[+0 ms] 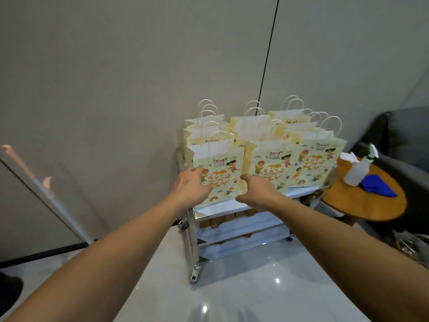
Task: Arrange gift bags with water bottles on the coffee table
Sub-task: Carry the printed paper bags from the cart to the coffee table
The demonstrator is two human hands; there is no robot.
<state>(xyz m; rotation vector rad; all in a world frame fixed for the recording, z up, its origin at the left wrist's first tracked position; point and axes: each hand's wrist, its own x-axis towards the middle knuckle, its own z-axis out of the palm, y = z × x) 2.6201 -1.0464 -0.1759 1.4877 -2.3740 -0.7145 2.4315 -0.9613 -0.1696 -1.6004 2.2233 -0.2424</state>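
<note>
Several pale yellow gift bags with cartoon prints and white cord handles stand in rows on the top shelf of a steel trolley (pixel 234 209). The front-left gift bag (pixel 220 175) sits between my hands. My left hand (pixel 191 185) touches its left edge and front face. My right hand (pixel 256 188) lies at its right edge, fingers partly hidden behind the bag's corner. A second front bag (pixel 270 165) and a third (pixel 315 162) stand to the right. No water bottles show; the bags' insides are hidden.
A round wooden side table (pixel 364 201) to the trolley's right carries a white spray bottle (pixel 358 169) and a blue cloth (pixel 377 185). A dark sofa (pixel 408 140) stands behind it. The grey wall is close behind the trolley. Glossy white floor lies in front.
</note>
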